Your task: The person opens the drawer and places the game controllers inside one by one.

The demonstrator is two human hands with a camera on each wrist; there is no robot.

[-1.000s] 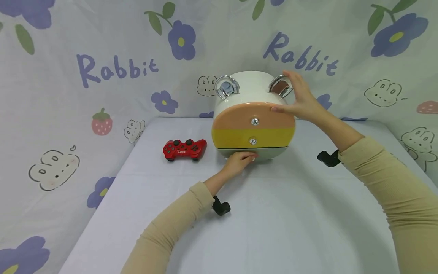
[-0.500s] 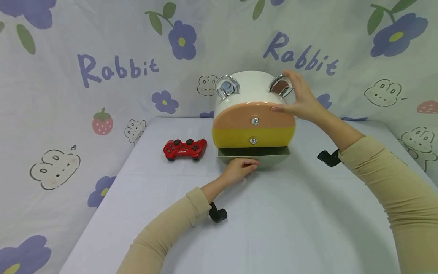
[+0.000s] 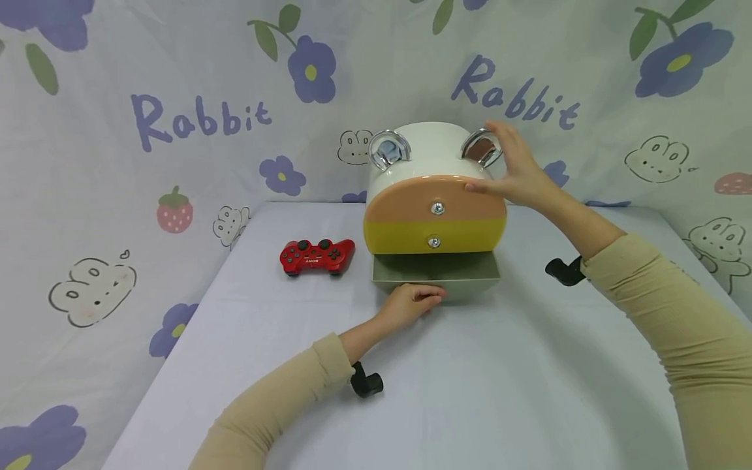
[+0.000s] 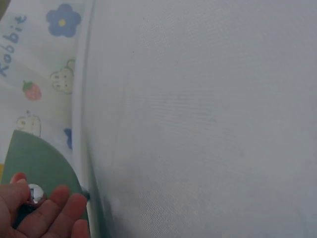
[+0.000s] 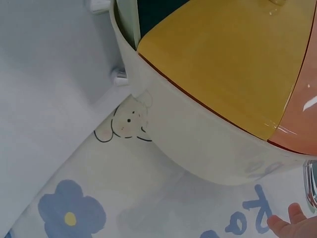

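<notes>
A small round-topped drawer cabinet point(image 3: 431, 150) with a white shell stands at the back, two chrome-rimmed ears on top. Its orange drawer point(image 3: 405, 201) and yellow drawer point(image 3: 399, 236) are closed. The green bottom drawer point(image 3: 472, 289) is pulled out, and the part of its inside that shows looks bare. My left hand point(image 3: 408, 305) pinches that drawer's round metal knob point(image 4: 35, 193), seen in the left wrist view. My right hand point(image 3: 519, 173) rests on the cabinet's upper right, thumb against the orange front and fingers extended beside the right ear point(image 3: 483, 149).
A red game controller point(image 3: 317, 256) lies left of the cabinet on the white-covered table point(image 3: 470, 391). Behind hangs a printed cloth point(image 3: 205, 52) with flowers and rabbits. A black camera mount sticks out at each wrist.
The green drawer has slid out toward me, from almost closed to well open, with my left hand drawing back on its knob. My right hand and the controller have stayed in place.
</notes>
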